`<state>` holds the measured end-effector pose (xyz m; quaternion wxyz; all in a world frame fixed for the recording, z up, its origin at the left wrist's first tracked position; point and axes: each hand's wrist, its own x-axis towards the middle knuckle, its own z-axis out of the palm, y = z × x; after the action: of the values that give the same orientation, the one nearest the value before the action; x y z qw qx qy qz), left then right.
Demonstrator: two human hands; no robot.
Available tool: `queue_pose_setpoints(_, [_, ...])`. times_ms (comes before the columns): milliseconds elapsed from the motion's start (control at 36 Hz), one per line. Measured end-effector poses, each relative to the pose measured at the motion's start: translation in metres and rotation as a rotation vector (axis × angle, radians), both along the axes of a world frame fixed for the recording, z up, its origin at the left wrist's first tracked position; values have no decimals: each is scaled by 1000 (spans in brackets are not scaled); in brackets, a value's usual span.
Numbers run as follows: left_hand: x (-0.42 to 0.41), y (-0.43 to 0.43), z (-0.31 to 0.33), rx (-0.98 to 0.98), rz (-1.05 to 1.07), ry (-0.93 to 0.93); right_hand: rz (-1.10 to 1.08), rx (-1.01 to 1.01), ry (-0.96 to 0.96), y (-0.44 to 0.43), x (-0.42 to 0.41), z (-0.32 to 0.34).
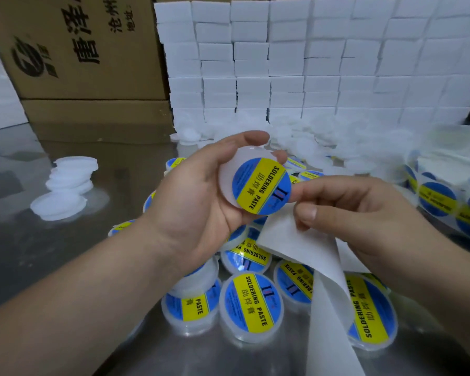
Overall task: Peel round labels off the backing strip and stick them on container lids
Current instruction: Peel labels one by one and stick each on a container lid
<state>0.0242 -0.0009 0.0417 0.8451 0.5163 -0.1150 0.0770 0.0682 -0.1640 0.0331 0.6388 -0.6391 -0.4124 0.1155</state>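
- Head view, hands: the left hand (198, 196) had its fingers and thumb curled round a white lid (228, 169), tilted up toward the camera. The right hand (364, 213) pinched the loose backing strip (296, 240) under its thumb, with the forefinger reaching out to the right edge of the round label (261, 185).
- Head view, task thing: the label lay on the lid but sat low and to the right, with bare white showing along the upper left.
- Head view, risks: pressed down as it sat, the label would likely end up off-centre or lapping the rim. A one-sided rub from the forefinger could trap a crease or bubble. The lid was held only at its edges, so a firm push might tip it.
- Head view, in the way: the strip trailed down over the labelled containers (251, 308) crowded just below the hands, and could drag or snag on them.
- Head view, surroundings: a stack of blank lids (71, 180) stood well to the left on the steel table (38, 253), and a label roll (437, 199) lay at the right. Stacked white boxes (310, 63) and a cardboard carton (79, 50) stood behind.
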Motion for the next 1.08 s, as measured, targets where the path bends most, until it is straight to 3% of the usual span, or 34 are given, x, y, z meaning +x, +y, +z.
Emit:
queue_pose_setpoints(944, [-1,-6,-8,162,45,-101,-15,-39,26,-1,1,0])
queue_pose_setpoints(1083, [0,-6,-9,226,127,-151,-68,-56,36,0,1,0])
